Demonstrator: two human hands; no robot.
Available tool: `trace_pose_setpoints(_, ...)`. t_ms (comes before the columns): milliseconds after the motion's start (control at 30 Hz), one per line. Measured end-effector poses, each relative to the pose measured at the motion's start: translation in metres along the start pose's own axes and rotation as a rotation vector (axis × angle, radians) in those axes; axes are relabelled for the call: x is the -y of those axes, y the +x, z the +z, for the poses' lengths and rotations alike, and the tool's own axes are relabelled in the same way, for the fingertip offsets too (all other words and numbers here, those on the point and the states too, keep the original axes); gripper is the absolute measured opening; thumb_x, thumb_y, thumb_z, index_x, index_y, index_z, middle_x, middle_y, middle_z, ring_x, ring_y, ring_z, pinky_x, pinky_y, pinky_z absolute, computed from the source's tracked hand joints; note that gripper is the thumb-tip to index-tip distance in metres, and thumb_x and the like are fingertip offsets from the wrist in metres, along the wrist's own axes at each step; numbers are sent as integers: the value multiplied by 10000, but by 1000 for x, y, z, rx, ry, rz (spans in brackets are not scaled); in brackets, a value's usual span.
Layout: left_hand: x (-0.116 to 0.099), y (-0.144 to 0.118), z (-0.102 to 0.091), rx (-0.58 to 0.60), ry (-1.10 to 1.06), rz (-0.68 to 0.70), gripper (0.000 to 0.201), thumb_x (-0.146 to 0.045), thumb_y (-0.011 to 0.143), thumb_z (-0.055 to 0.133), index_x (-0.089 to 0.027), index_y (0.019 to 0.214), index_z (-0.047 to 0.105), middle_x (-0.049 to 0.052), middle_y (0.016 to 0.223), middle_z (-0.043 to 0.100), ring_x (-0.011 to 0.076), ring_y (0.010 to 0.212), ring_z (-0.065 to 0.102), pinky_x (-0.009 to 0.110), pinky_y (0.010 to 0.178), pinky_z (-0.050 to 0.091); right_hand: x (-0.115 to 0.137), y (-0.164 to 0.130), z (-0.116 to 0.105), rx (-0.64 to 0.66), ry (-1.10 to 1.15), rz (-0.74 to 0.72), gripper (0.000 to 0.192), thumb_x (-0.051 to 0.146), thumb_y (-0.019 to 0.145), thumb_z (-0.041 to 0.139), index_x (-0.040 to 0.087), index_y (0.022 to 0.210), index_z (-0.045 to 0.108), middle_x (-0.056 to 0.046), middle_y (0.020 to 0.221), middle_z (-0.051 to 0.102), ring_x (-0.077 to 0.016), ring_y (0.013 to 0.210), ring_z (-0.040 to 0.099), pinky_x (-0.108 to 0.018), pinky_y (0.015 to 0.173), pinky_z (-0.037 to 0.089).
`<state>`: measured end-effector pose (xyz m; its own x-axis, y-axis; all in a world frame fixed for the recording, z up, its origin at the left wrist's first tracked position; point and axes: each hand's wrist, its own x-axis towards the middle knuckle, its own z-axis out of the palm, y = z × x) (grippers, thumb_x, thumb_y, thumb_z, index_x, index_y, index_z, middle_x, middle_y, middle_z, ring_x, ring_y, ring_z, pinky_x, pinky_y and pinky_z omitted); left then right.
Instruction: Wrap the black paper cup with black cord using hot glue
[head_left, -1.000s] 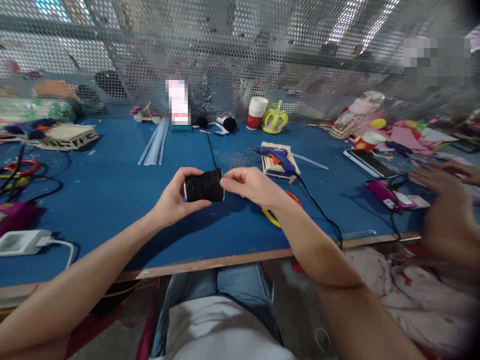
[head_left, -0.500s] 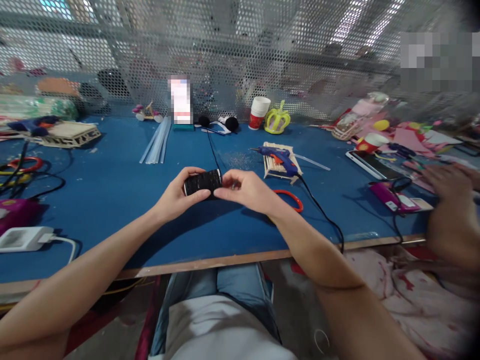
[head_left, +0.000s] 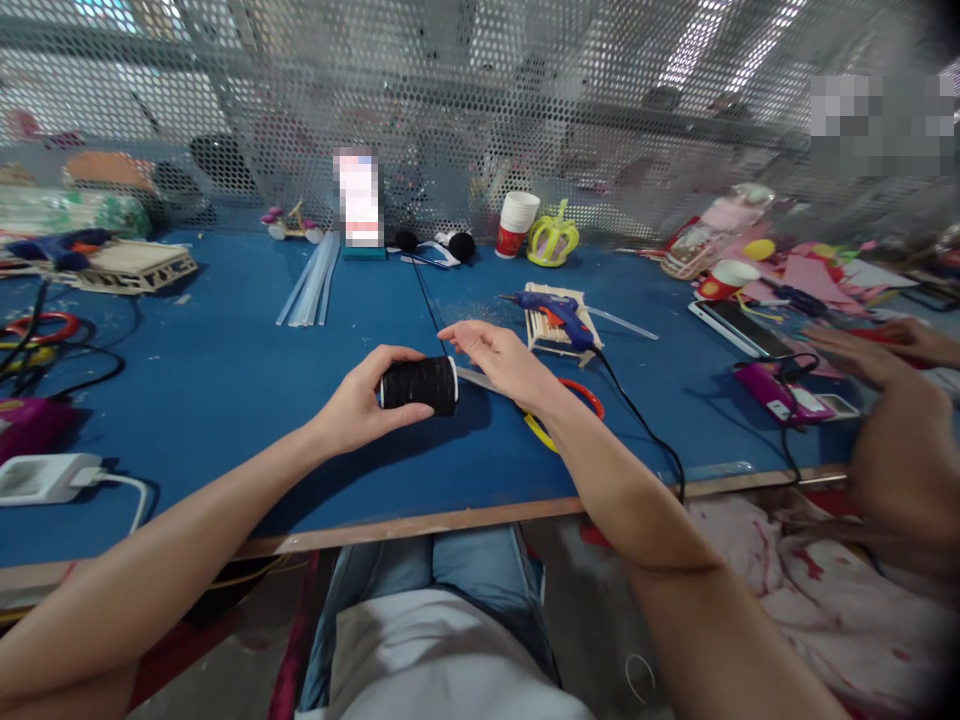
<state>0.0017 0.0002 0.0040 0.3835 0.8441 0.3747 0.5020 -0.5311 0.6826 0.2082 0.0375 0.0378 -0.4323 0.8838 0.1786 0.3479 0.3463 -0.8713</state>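
Both forearms reach forward from the near edge of the blue table [head_left: 225, 420], over the person's lap. The left hand [head_left: 360, 405] is curled around a black spool [head_left: 418, 384], thumb under it and fingers over its top, holding it on its side just above the table surface. The spool's white-rimmed end faces right.

The right hand [head_left: 499, 362] sits just beside that end, slightly farther back, with the palm turned down and the fingers stretched out loosely toward the left, spread and holding nothing that can be made out. Its fingertips hover above the spool's far right edge without clearly touching it. A thin black thread [head_left: 426, 300] runs from the spool area away across the table toward the back.

Under the right wrist lie a red ring [head_left: 589, 392] and a yellow ring [head_left: 541, 435]. Just beyond the right hand a blue glue gun [head_left: 559, 312] rests on a small raft of wooden sticks [head_left: 547, 335], its black cord trailing to the table edge.

At the right, another person's hands [head_left: 862, 355] are over a purple device [head_left: 780, 385].

At the back, a paper cup [head_left: 516, 225] and a yellow crown [head_left: 553, 240] stand before the mesh wall.
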Motion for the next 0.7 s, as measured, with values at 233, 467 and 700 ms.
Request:
trace_pose_setpoints(233,-1,-1,0,22,-21,-26,521,-446,710,665,-174,1119,491,72,1070,593,210,932,578,316,804,457,-7,5,-3,60,177,116,545,621,834,380,165,893,673,-90,957,665,-173,930,587,-282,761,458)
trace_pose_setpoints(467,0,3,1,44,-33,-253,493,-529,719,616,-182,1056,516,35,937,612,183,800,577,295,703,458,5,3,-1,50,313,-148,456,561,862,391,214,1030,634,-48,1075,646,-133,878,591,-273,744,465)
trace_pose_setpoints(700,-2,-1,4,50,-60,-12,495,-444,716,661,-168,1066,446,73,1013,562,192,900,567,301,761,465,4,17,8,128,274,-135,442,517,888,377,198,1040,643,-56,1076,659,-154,1022,572,-304,857,439)
